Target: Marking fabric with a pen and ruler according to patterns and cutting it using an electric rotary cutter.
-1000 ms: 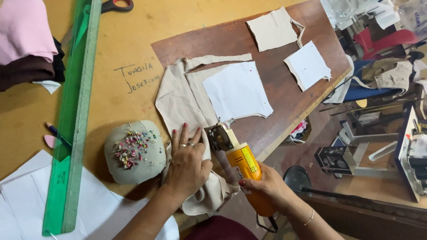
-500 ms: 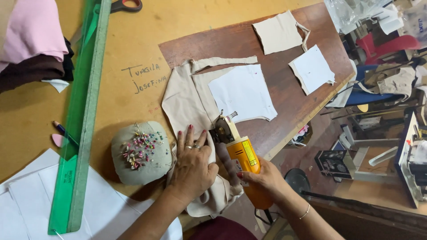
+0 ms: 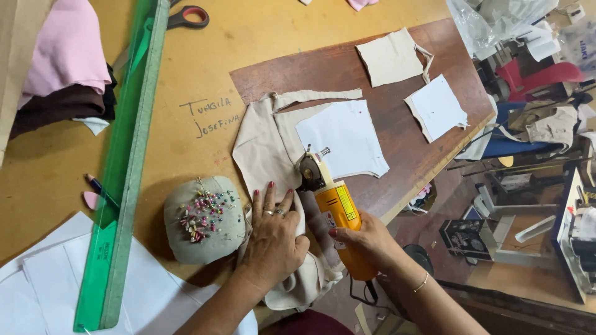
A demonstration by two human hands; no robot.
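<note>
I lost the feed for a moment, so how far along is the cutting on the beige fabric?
Done: two cut pieces lie apart on the brown board. In hand: the left hand presses the beige fabric flat while the right hand holds the yellow rotary cutter, its blade at the edge of the white paper pattern. Left: fabric remains uncut around that pattern's top.

The red-handled scissors (image 3: 186, 15) are cut off by the top edge, and the pink folded cloth (image 3: 65, 56) runs out at the upper left. The right hand (image 3: 366, 239) hides the rear of the yellow cutter (image 3: 338, 214), while the left hand (image 3: 276, 239) covers part of the beige fabric (image 3: 264, 149). At lower left the white paper sheets (image 3: 37, 291) leave the frame.
</note>
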